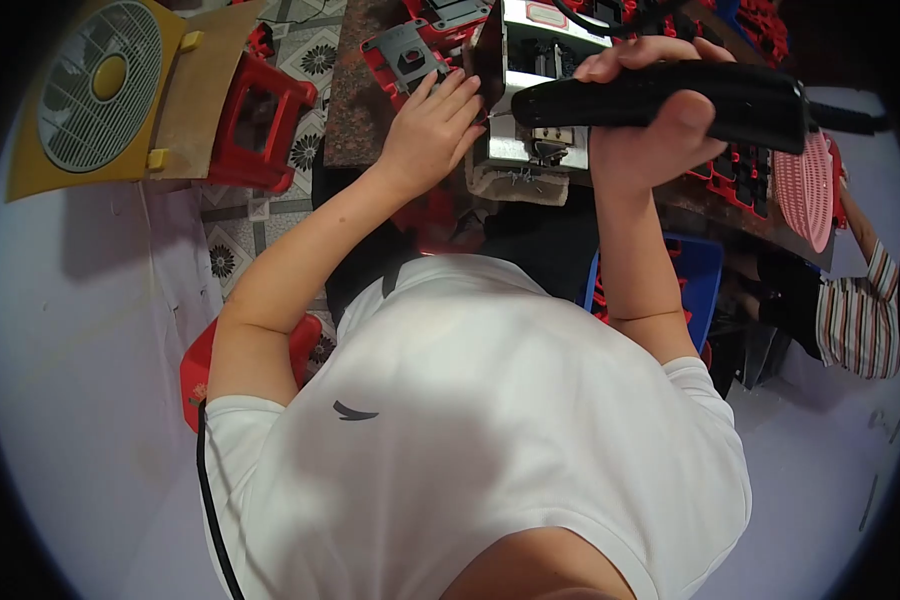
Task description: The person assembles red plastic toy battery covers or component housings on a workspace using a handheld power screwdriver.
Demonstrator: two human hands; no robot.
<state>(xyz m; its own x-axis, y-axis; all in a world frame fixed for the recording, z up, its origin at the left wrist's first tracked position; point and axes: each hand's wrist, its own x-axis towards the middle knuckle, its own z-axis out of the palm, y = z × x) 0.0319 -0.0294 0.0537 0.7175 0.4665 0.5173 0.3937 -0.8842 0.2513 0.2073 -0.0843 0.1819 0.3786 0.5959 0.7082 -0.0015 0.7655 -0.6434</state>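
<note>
White T-shirt (530, 420) of the wearer nearest the lens. Beyond it, right hand (650, 150) wrapped around a black corded tool, apparently an electric screwdriver (660, 95), thumb along the near side; its thin bit points left, toward the left hand. Left hand (435, 130) open, fingers extended and slightly parted, reaching the near edge of a red-and-grey plastic housing (410, 60); contact cannot be confirmed. Between the hands, partly under the screwdriver: an open metal-cased unit (510, 145), probably a screw feeder, on a beige pad (520, 188). Step in hand, as judged: bit at the feeder's left side, left hand minding the housing. Next move would call for a steady housing and a bit square to its hole. Surface: speckled stone tabletop (355, 135), left of the left hand. Below right hand, a blue crate (705, 280); right of it, a pink basket (808, 190) and a co-worker in a striped shirt (860, 320). Farther left of left hand: patterned tile floor (295, 210), red stool (270, 130), yellow fan (110, 75).
</note>
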